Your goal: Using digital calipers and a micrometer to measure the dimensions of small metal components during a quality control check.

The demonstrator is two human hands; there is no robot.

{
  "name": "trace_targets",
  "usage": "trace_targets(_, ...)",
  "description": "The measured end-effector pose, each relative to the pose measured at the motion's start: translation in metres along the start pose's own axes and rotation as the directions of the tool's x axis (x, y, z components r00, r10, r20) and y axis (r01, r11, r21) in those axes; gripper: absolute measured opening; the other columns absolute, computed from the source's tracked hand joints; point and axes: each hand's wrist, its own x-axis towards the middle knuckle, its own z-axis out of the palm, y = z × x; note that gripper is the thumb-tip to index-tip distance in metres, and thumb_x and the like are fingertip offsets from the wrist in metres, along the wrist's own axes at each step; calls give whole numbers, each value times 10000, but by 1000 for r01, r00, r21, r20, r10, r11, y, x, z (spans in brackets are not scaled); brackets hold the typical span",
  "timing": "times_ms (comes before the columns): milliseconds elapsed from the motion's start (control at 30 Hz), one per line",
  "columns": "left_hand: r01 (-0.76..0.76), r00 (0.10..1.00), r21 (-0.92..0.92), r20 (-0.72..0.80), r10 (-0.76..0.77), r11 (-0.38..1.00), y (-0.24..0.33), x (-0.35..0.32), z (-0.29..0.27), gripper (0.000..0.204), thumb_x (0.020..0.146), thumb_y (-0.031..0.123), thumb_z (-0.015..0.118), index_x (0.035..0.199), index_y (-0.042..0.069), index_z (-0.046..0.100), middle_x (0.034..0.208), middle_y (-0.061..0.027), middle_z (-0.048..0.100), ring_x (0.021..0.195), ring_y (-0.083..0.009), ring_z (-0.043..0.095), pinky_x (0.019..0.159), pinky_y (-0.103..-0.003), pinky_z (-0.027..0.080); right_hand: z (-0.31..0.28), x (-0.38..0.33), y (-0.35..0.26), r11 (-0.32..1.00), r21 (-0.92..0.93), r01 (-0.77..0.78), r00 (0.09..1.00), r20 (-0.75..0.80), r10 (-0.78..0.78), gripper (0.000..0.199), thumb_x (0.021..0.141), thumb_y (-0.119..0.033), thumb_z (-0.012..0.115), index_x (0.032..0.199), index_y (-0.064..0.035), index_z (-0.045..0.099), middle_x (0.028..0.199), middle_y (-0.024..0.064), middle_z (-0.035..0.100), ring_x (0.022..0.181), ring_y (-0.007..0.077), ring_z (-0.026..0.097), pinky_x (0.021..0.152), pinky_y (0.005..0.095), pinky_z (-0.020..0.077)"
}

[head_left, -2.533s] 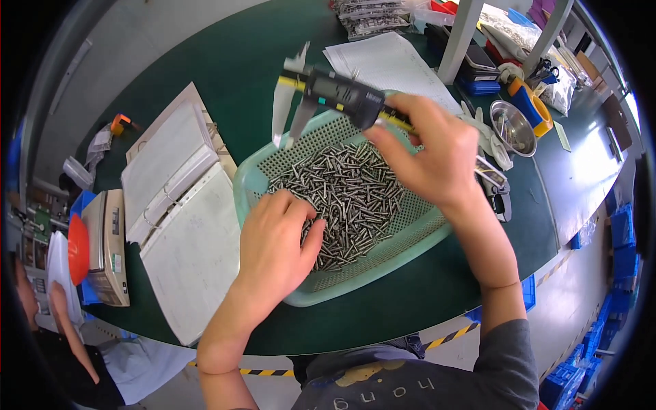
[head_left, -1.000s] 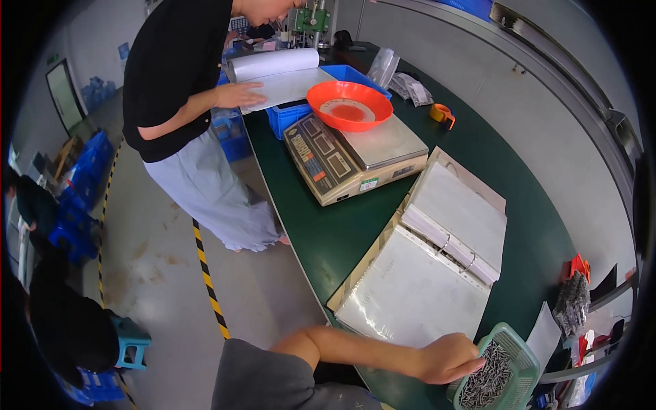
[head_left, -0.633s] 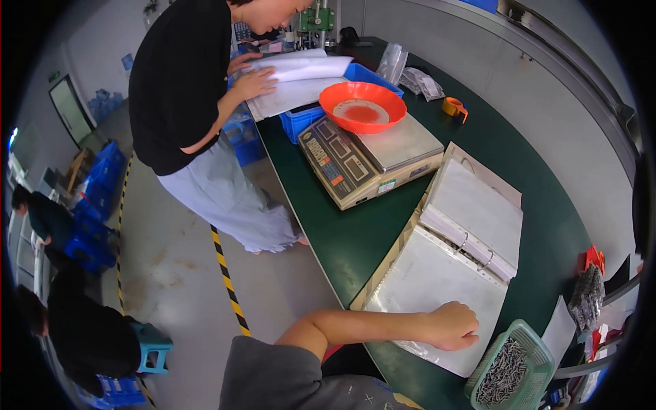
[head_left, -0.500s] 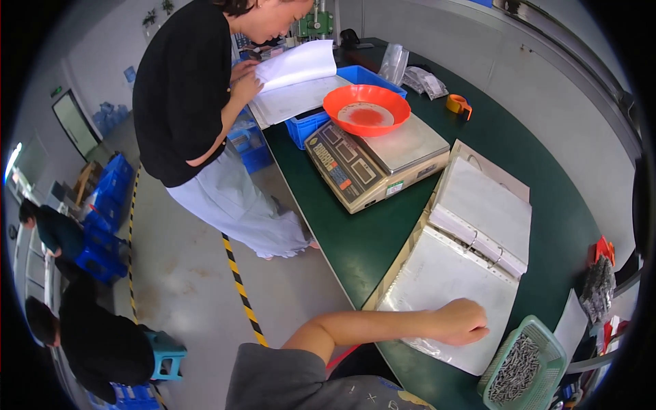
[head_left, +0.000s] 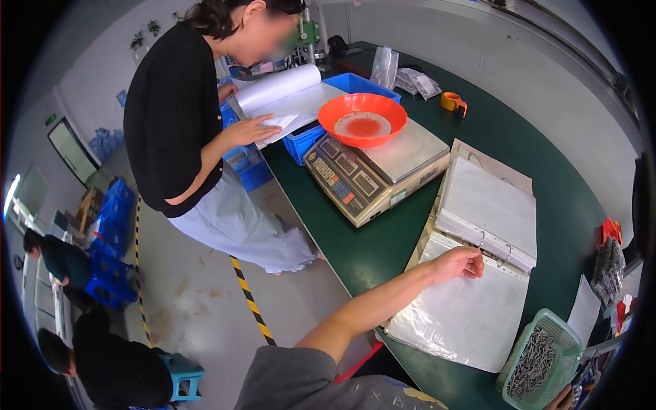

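Observation:
My left hand lies over an open ring binder, beside its metal rings, with the fingers curled in. Whatever they may hold is hidden. Under it are a clear plastic sleeve page on the near side and a thick stack of sleeved pages on the far side. At the lower right edge, a few fingers of my right hand show beside a green plastic basket. The rest of that hand is cut off. Many small grey metal pins or screws fill the basket.
A weighing scale carries an orange-red bowl. Behind stand a blue bin, plastic bags and an orange tape dispenser. Across the green table, a co-worker handles papers. Bagged parts are at the right.
My left hand has moved up the page to the binder rings, its fist loosened somewhat. Fingers have appeared by the green basket. The co-worker's page has been turned further back, one hand now flat on the papers.

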Motion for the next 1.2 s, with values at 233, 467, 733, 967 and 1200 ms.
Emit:
trace_targets(233,-58,992,-199,-118,35,978,4,-4,-7,257,843,313,443,766,80,520,812,-51,556,817,-193,541,789,-340,425,36,12,-17,994,-54,91,994,67,-87,253,747,-264,654,804,-17,660,757,129,643,600,233,592,546,348,479)
trace_targets(467,-151,960,-543,-280,-9,826,5,3,-19,189,838,246,441,763,89,515,770,-46,536,790,-202,530,753,-353,440,66,14,6,927,-361,103,984,175,-41,368,717,-421,630,751,-55,611,729,98,615,633,246,583,539,350,452)
trace_targets(733,-103,943,-480,-326,-68,871,9,4,-16,175,837,242,443,771,95,512,774,-43,531,800,-199,523,757,-357,438,80,5,1,964,-263,-45,905,397,151,429,834,-384,519,1065,-23,546,953,136,615,863,259,600,701,324,458)
trace_targets(967,-141,950,-523,-309,-33,841,11,4,-19,169,832,232,450,785,83,515,785,-49,527,798,-202,520,765,-359,433,86,0,0,978,-211,4,933,352,72,411,831,-356,541,1043,-4,553,954,139,616,861,255,603,696,316,461)
trace_targets(1200,-150,953,-602,-300,-47,784,16,-8,-21,208,836,234,439,883,60,544,787,-44,524,794,-200,521,776,-358,427,86,-6,0,998,-51,-34,919,392,52,397,826,-336,556,1029,4,554,933,141,618,815,254,608,678,315,463)
